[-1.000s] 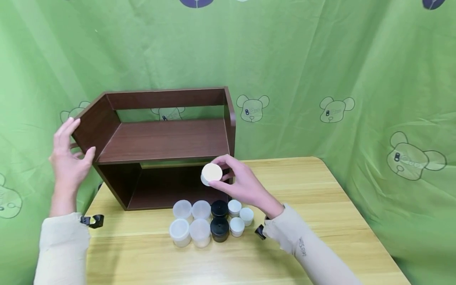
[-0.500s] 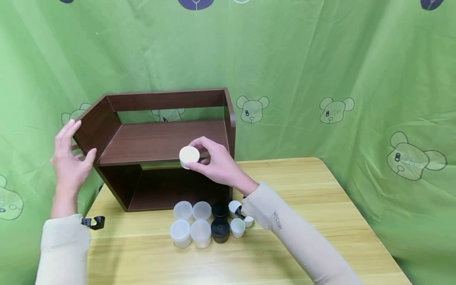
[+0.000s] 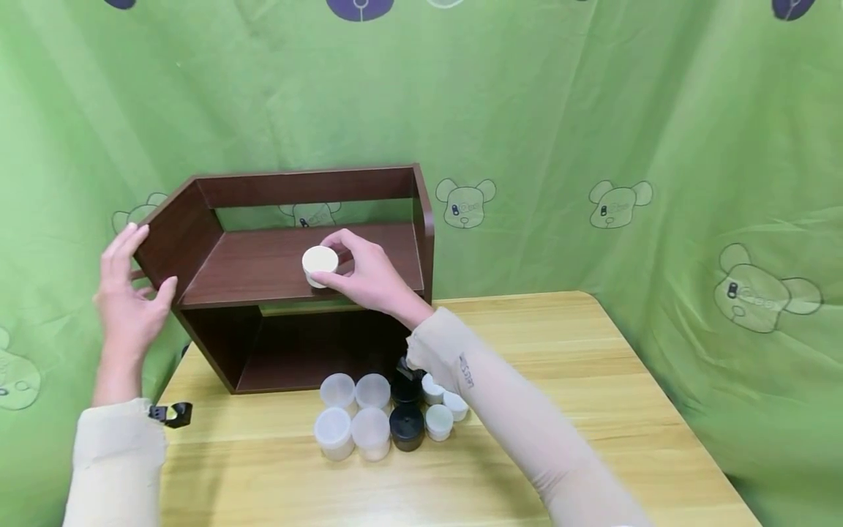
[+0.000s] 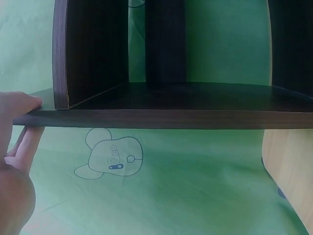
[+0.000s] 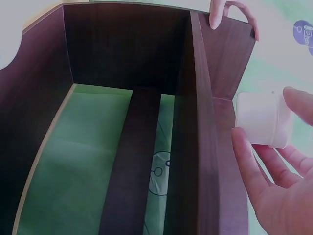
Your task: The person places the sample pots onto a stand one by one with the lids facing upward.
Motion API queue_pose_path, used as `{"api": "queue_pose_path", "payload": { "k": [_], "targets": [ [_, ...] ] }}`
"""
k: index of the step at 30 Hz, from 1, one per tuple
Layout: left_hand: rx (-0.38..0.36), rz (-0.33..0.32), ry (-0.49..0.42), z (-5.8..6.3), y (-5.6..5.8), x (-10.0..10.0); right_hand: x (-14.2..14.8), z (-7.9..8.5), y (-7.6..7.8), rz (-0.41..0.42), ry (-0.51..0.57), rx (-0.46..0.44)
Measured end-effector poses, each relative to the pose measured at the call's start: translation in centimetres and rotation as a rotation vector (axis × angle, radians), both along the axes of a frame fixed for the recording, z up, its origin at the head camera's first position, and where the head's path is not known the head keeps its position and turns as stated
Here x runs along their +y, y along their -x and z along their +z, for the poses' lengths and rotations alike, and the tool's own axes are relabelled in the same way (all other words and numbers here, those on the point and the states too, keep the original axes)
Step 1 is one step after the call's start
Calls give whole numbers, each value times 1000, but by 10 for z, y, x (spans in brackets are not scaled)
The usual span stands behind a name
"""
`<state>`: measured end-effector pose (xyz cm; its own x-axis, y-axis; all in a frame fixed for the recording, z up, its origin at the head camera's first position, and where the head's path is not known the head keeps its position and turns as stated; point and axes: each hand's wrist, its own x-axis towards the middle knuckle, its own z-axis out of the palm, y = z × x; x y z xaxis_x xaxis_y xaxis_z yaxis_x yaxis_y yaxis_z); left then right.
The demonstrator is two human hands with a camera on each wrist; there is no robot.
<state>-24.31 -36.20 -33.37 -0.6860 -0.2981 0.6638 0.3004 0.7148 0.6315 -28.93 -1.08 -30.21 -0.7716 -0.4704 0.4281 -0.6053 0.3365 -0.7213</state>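
Observation:
A dark brown two-tier shelf (image 3: 263,265) stands on the table at the left. My left hand (image 3: 132,296) grips the edge of its left side panel; in the left wrist view the thumb (image 4: 22,101) and fingers (image 4: 29,147) lie on opposite faces of the panel. Between thumb and fingertips my right hand (image 3: 372,271) holds a small white lidded jar (image 3: 320,262). That jar, lid up, is at the front of the upper board. In the right wrist view the white jar (image 5: 259,119) appears beside the board's edge; whether it touches the board I cannot tell.
In front of the shelf stand several frosted jars (image 3: 334,432), black jars (image 3: 407,424) and smaller white jars (image 3: 439,421), grouped closely. My right sleeve (image 3: 487,380) passes over the right end of this group. Green printed cloth (image 3: 540,132) hangs around the wooden table (image 3: 560,351).
My right hand has carried the white jar up and to the left, from before the lower opening to the upper board. The left hand has stayed on the side panel.

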Motion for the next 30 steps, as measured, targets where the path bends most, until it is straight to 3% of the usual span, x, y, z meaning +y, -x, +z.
{"api": "queue_pose_path", "payload": {
  "k": [6,13,23,30],
  "targets": [
    [-1,1,17,0,-3,-2,-22,1,20,-25,-26,-21],
    [-3,10,20,-1,-2,-2,-46,15,42,-58,-62,-26],
    [2,29,16,0,0,-2,-86,28,64,-67,-135,-58],
    [23,7,22,-2,-2,-1,-101,27,77,-145,-197,-80]
  ]
}}
